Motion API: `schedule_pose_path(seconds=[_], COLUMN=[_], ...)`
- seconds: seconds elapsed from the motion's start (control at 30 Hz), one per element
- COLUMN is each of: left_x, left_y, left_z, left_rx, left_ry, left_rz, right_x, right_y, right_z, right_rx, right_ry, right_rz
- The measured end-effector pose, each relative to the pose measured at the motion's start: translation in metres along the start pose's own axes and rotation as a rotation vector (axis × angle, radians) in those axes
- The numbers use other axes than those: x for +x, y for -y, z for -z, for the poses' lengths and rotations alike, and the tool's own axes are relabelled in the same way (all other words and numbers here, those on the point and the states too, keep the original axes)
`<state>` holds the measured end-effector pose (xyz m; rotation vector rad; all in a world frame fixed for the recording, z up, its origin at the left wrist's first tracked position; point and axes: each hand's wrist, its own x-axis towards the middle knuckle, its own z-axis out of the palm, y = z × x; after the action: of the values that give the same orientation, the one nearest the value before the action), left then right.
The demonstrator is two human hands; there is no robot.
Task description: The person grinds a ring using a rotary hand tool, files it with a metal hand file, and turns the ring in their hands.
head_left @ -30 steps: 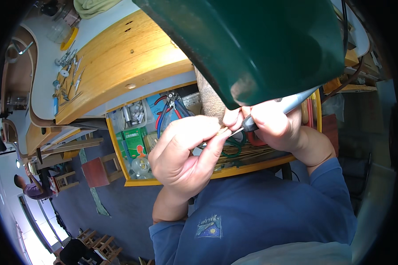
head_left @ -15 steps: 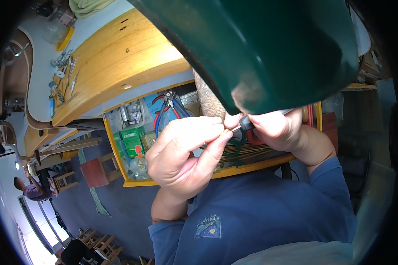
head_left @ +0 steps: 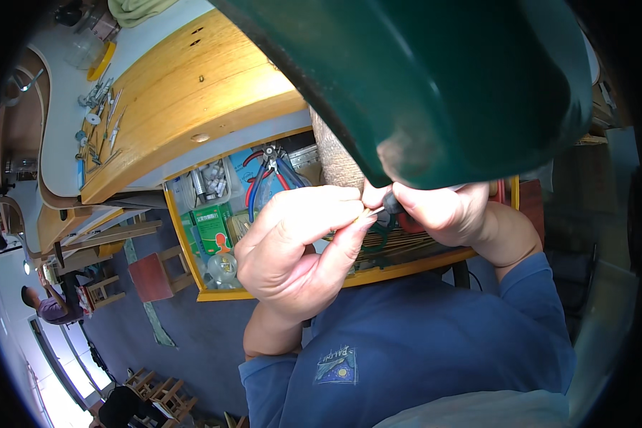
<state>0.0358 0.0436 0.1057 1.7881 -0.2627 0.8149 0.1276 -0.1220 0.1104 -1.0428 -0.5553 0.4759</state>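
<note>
My left hand (head_left: 303, 246) is closed in a pinch, thumb against forefinger, on a tiny golden piece (head_left: 365, 216) whose shape I cannot make out. Facing it, my right hand (head_left: 442, 210) grips a dark-nosed rotary handpiece (head_left: 391, 204). A thin metal bit juts from the nose and reaches the golden piece at my left fingertips. Most of the handpiece is hidden by my fingers and by the green lamp shade (head_left: 449, 93) above. Behind the fingertips stands a worn wooden bench peg (head_left: 340, 158).
Below my hands is an open yellow-edged drawer (head_left: 214, 294) with pliers (head_left: 269, 171), a green box (head_left: 212, 228) and small containers. The wooden bench (head_left: 192, 93) bears small bits and tools (head_left: 100, 128) at the left. Another person (head_left: 52, 307) is at the far left.
The handpiece nose has tilted and shifted slightly to the left, its bit closer to the left fingertips. The lamp shade sits a little differently in view. My left hand keeps its pinch.
</note>
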Motion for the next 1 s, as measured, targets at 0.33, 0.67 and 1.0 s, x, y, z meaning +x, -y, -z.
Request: schedule_pose_path(seconds=[0.33, 0.67, 1.0], left_x=[-0.0004, 0.0011, -0.0005], left_y=[0.0000, -0.0022, 0.0006], left_z=[0.0007, 0.0020, 0.0021], left_rx=[0.000, -0.001, -0.018], left_ry=[0.004, 0.025, 0.023], left_rz=[-0.004, -0.003, -0.010], right_x=[0.0017, 0.0016, -0.0015], right_y=[-0.0015, 0.0001, -0.0005], right_z=[0.0023, 0.0022, 0.0077], right_rx=[0.023, -0.090, -0.150], right_ry=[0.036, 0.041, 0.073], right_rz=[-0.002, 0.031, 0.044])
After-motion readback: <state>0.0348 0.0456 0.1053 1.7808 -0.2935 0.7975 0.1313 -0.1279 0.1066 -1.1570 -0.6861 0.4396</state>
